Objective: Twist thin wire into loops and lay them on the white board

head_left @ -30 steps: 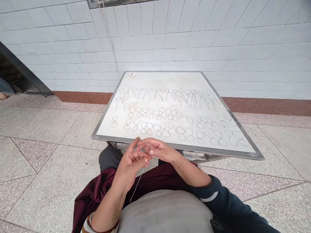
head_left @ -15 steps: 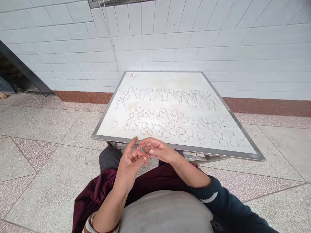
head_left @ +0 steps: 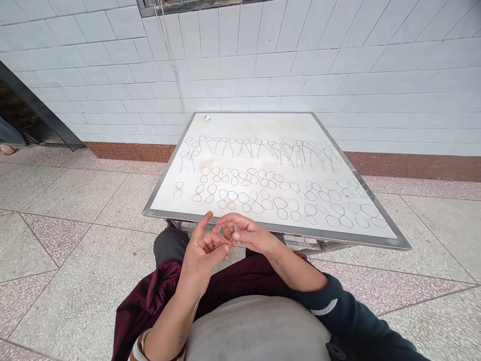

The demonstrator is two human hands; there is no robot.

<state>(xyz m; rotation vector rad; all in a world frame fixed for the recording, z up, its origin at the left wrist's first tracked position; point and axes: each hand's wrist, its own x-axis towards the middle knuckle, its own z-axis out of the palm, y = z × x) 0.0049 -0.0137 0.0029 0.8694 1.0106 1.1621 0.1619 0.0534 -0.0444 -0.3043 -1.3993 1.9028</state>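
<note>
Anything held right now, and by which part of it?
A thin wire: the left hand pinches it near its loop's base; the right hand holds the loop's side. Exact contacts unclear.

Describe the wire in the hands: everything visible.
The wire is thin, pale and metallic-looking, with a bent, loop-like part between the fingertips. The left hand and right hand both hold it, on the person's side of the table, near its edge. Fingers cover parts of it, so its full shape and ends can't be made out.
</note>
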